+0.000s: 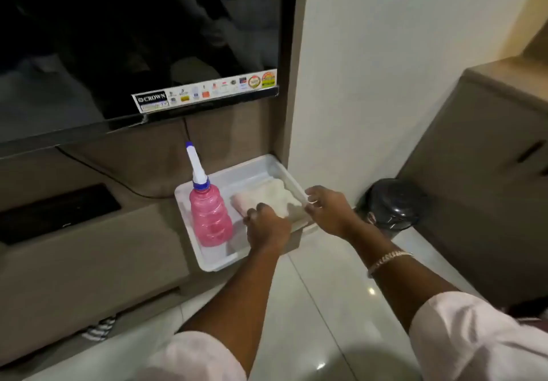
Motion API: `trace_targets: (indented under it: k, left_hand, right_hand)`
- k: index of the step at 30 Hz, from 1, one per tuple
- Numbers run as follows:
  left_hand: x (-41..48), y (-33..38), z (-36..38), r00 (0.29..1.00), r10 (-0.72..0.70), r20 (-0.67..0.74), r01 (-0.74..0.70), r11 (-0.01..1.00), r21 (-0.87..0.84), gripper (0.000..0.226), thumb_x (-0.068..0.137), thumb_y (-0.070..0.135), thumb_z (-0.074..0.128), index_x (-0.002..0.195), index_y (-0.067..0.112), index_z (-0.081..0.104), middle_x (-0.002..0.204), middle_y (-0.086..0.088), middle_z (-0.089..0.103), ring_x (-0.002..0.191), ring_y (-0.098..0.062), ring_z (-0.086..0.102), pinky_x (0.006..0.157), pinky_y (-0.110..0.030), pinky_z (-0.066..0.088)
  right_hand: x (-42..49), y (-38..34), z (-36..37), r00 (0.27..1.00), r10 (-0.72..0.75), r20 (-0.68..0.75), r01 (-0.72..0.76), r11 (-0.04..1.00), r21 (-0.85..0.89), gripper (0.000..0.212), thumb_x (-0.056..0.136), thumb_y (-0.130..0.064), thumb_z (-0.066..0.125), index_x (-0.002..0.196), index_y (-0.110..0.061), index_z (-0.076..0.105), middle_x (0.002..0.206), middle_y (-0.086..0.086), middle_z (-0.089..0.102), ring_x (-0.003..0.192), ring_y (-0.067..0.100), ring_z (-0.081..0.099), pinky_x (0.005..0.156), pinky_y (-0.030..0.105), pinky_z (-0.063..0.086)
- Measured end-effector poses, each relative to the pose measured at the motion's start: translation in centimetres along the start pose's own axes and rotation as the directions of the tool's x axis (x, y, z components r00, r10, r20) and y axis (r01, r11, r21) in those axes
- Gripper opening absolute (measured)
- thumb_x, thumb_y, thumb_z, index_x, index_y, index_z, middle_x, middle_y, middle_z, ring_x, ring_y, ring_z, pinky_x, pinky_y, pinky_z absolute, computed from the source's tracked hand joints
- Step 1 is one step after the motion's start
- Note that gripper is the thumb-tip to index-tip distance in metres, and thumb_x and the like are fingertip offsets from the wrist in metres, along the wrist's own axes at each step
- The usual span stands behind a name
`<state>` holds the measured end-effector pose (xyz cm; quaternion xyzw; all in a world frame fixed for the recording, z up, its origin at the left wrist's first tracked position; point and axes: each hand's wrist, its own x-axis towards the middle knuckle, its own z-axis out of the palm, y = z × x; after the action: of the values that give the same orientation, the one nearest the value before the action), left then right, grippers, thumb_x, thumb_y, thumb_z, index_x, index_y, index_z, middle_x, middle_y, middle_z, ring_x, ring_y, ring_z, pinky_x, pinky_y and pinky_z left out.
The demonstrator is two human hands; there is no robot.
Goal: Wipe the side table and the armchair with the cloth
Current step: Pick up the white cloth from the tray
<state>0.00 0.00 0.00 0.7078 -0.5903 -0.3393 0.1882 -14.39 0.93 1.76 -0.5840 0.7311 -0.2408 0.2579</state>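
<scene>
Below the dark television screen (118, 39), on the beige cabinet ledge (89, 247), sits one shallow white plastic tray (213, 265), rectangular with rounded corners and a raised rim. Two things lie inside it. At the tray's left stands one pink translucent bottle (210, 217), ribbed and bulbous, upright, with a blue collar and a long white nozzle tipped in blue that points up and leans slightly left. At its right lies one cloth (267, 196), white and soft with a nubby towel texture, folded into a rough rectangle whose long axis runs from the near left toward the far right corner of the tray.

Your left hand (267, 226) rests on the cloth's near edge, fingers curled down onto the fabric; whether they pinch it you cannot tell. Your right hand (329, 211) is at the tray's right rim, fingers bent and loosely parted, thumb and forefinger close to the cloth's edge, with contact unclear. One pale metal bracelet (385, 260) circles your right wrist. Both sleeves are white. One black round bin (391, 205) stands on the glossy tiled floor (311, 321), right of the tray.
</scene>
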Motion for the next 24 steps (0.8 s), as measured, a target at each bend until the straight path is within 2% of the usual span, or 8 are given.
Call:
trace_targets:
  k: [5, 9, 11, 15, 17, 19, 21, 24]
  left_hand:
    - [4.6, -0.1, 0.9, 0.928, -0.372, 0.001, 0.361, 0.902, -0.238, 0.067, 0.093, 0.019, 0.063, 0.149, 0.006, 0.028, 0.144, -0.023, 0.048, 0.130, -0.041, 0.052, 0.100, -0.044, 0.052]
    - [7.3, 1.3, -0.1, 0.832, -0.550, 0.071, 0.509, 0.706, -0.492, 0.055, 0.094, 0.013, 0.060, 0.144, 0.006, 0.039, 0.139, -0.018, 0.057, 0.123, -0.036, 0.058, 0.102, -0.043, 0.054]
    - [7.4, 2.0, -0.7, 0.854, -0.516, 0.071, 0.449, 0.660, -0.602, 0.047, 0.091, 0.009, 0.063, 0.137, 0.007, 0.051, 0.131, -0.016, 0.065, 0.115, -0.035, 0.064, 0.098, -0.045, 0.057]
    - [4.1, 4.6, -2.2, 0.957, -0.282, 0.069, 0.217, 0.540, -0.813, 0.053, 0.078, -0.005, 0.072, 0.130, 0.004, 0.062, 0.119, -0.013, 0.072, 0.106, -0.034, 0.069, 0.097, -0.049, 0.058]
    - [1.8, 5.8, -2.6, 0.978, -0.123, 0.168, 0.206, 0.460, -0.863, 0.054, 0.079, -0.010, 0.071, 0.130, -0.001, 0.060, 0.119, -0.015, 0.071, 0.107, -0.036, 0.069, 0.095, -0.049, 0.058]
    - [-0.5, 7.1, -2.1, 0.944, 0.046, 0.327, 0.278, 0.421, -0.863, 0.049, 0.082, -0.012, 0.068, 0.129, 0.000, 0.059, 0.116, -0.016, 0.073, 0.105, -0.036, 0.070, 0.085, -0.046, 0.062]
    - [-3.1, 8.3, -0.4, 0.888, 0.167, 0.429, 0.323, 0.437, -0.839, 0.048, 0.084, -0.010, 0.066, 0.130, 0.000, 0.058, 0.113, -0.013, 0.074, 0.103, -0.032, 0.071, 0.085, -0.043, 0.062]
    - [-7.5, 9.8, 3.7, 0.812, 0.279, 0.513, 0.318, 0.527, -0.788, 0.052, 0.084, -0.010, 0.066, 0.134, -0.005, 0.055, 0.124, -0.021, 0.070, 0.115, -0.038, 0.067, 0.098, -0.047, 0.054]
  right_hand:
    - [3.1, -1.3, 4.0, 0.997, -0.063, 0.053, 0.072, 0.980, -0.187, 0.028, 0.089, -0.012, 0.056, 0.115, -0.005, 0.066, 0.113, 0.019, 0.072, 0.103, 0.038, 0.067, 0.094, 0.044, 0.054]
    - [3.5, -0.9, 3.7, 0.998, -0.034, 0.061, 0.044, 0.984, -0.174, 0.024, 0.084, -0.007, 0.056, 0.105, -0.003, 0.066, 0.102, 0.019, 0.073, 0.097, 0.039, 0.065, 0.087, 0.040, 0.052]
    - [3.5, -0.6, 3.1, 0.999, 0.020, 0.031, -0.019, 0.998, -0.055, 0.023, 0.088, -0.013, 0.059, 0.109, -0.007, 0.066, 0.105, 0.015, 0.073, 0.099, 0.034, 0.065, 0.087, 0.035, 0.052]
    - [2.6, -0.7, 0.2, 0.981, 0.168, -0.100, -0.135, 0.952, 0.274, 0.040, 0.090, -0.030, 0.065, 0.124, -0.010, 0.063, 0.117, 0.005, 0.068, 0.105, 0.021, 0.063, 0.092, 0.026, 0.046]
    - [1.6, 0.2, -2.3, 0.949, 0.315, -0.018, -0.253, 0.794, 0.553, 0.046, 0.085, -0.032, 0.071, 0.121, -0.003, 0.064, 0.112, 0.008, 0.067, 0.101, 0.024, 0.063, 0.093, 0.037, 0.053]
    - [-0.7, 2.4, -4.9, 0.919, 0.364, 0.154, -0.324, 0.472, 0.820, 0.044, 0.081, -0.021, 0.076, 0.114, 0.006, 0.066, 0.102, 0.016, 0.071, 0.090, 0.030, 0.068, 0.079, 0.041, 0.058]
    - [-4.2, 5.5, -7.2, 0.912, 0.362, 0.195, -0.312, 0.299, 0.902, 0.036, 0.081, -0.017, 0.076, 0.110, 0.003, 0.069, 0.100, 0.017, 0.075, 0.086, 0.028, 0.072, 0.073, 0.035, 0.059]
    - [-10.6, 10.8, -9.4, 0.899, 0.404, 0.166, -0.228, 0.109, 0.968, 0.040, 0.079, -0.026, 0.078, 0.111, -0.003, 0.071, 0.108, 0.017, 0.076, 0.093, 0.029, 0.074, 0.074, 0.037, 0.061]
